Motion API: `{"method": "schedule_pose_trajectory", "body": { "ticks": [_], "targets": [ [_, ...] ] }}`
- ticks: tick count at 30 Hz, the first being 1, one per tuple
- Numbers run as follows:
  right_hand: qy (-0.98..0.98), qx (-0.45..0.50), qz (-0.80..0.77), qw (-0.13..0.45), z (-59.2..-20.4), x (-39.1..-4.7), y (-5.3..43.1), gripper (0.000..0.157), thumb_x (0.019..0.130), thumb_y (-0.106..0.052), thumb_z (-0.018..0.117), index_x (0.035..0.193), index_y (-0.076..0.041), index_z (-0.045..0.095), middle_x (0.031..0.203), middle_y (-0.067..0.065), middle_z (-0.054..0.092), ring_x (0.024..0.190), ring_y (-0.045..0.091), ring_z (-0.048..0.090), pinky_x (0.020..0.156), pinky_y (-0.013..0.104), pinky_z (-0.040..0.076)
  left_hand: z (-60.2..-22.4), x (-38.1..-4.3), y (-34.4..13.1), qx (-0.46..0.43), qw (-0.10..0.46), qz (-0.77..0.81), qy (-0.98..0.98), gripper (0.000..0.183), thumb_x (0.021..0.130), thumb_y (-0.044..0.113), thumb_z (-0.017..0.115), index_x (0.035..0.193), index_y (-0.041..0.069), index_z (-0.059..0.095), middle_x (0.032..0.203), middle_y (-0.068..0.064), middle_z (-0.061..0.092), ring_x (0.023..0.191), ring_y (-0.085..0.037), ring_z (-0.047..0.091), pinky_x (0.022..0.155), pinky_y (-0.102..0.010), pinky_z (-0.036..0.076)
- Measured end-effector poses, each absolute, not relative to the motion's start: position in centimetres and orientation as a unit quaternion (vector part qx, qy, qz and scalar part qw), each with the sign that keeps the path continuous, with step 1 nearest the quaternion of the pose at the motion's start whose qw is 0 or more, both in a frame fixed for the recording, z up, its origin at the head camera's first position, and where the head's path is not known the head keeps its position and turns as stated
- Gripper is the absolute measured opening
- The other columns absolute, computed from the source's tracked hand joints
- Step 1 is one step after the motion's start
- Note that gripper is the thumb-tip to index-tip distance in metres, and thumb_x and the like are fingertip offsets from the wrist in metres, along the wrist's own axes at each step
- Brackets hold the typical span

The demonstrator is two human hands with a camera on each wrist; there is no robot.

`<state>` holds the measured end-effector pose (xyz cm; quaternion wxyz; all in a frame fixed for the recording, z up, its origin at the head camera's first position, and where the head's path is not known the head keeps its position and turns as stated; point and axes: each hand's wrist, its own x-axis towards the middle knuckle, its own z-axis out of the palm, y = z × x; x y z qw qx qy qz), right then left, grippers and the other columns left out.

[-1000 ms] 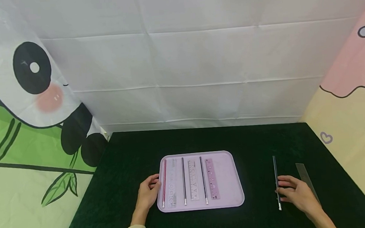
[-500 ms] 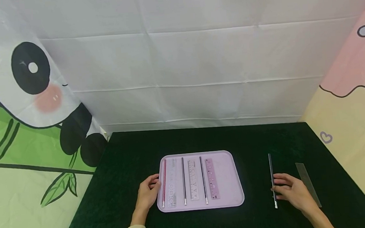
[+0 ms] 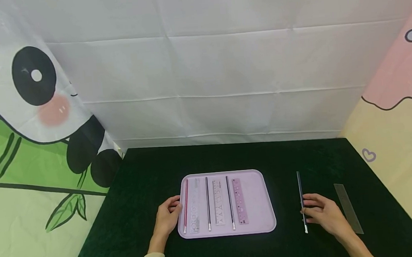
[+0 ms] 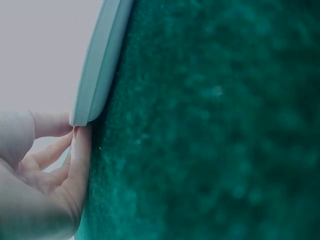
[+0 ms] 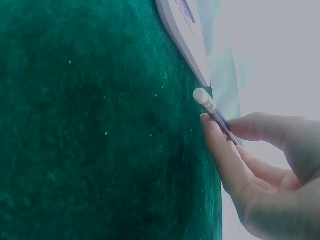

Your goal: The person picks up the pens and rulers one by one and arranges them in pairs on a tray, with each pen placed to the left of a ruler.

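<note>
My left hand [image 3: 167, 218] pinches the left rim of a lilac tray [image 3: 260, 205]; in the left wrist view the thumb lies above the tray edge [image 4: 102, 65] and fingers below it. My right hand [image 3: 323, 213], right of the tray, pinches a dark pencil [image 3: 299, 183] between thumb and fingers. Its white eraser end [image 5: 201, 96] points toward the wrist camera. On the tray lie a red pencil [image 3: 185, 206], a clear stencil ruler [image 3: 194, 206], a dark pencil [image 3: 208, 204], a second clear ruler [image 3: 218, 203], another dark pencil [image 3: 230, 203] and a pink ruler [image 3: 240, 201], in upright rows.
A clear ruler [image 3: 348, 209] lies slanted on the dark green cloth [image 3: 284, 154], to the right of my right hand. White fabric [image 3: 223, 70] hangs behind the table, with cartoon-printed sheets [image 3: 55, 112] at the sides.
My right hand has carried the pencil a little left, toward the tray, and slightly away from me. The left hand and tray have stayed in place.
</note>
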<state>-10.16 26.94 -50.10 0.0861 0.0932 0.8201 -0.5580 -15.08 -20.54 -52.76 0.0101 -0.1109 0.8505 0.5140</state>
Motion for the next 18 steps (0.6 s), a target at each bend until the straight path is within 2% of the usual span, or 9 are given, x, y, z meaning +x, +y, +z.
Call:
{"method": "schedule_pose_trajectory", "body": {
  "ticks": [8, 18],
  "targets": [
    [0.831, 0.090, -0.544, 0.075, -50.0, -10.6, 26.0, 0.048, 0.098, 0.000, 0.063, 0.142, 0.008, 0.047, 0.127, 0.030, 0.059, 0.100, 0.031, 0.071, 0.074, 0.036, 0.060, -52.8, -15.3, -20.4, -0.115, 0.004, 0.509, 0.853, 0.035, 0.103, 0.010, 0.060, 0.137, 0.005, 0.062, 0.119, -0.015, 0.064, 0.100, -0.026, 0.060, 0.085, -0.036, 0.052],
    [0.835, 0.081, -0.540, 0.069, -50.1, -10.8, 25.0, 0.047, 0.096, 0.000, 0.065, 0.140, 0.007, 0.050, 0.126, 0.029, 0.060, 0.098, 0.030, 0.072, 0.072, 0.036, 0.060, -52.9, -15.3, -20.5, -0.115, 0.010, 0.509, 0.853, 0.035, 0.103, 0.010, 0.059, 0.138, 0.005, 0.061, 0.121, -0.014, 0.064, 0.102, -0.026, 0.060, 0.088, -0.040, 0.051]
  ]
}}
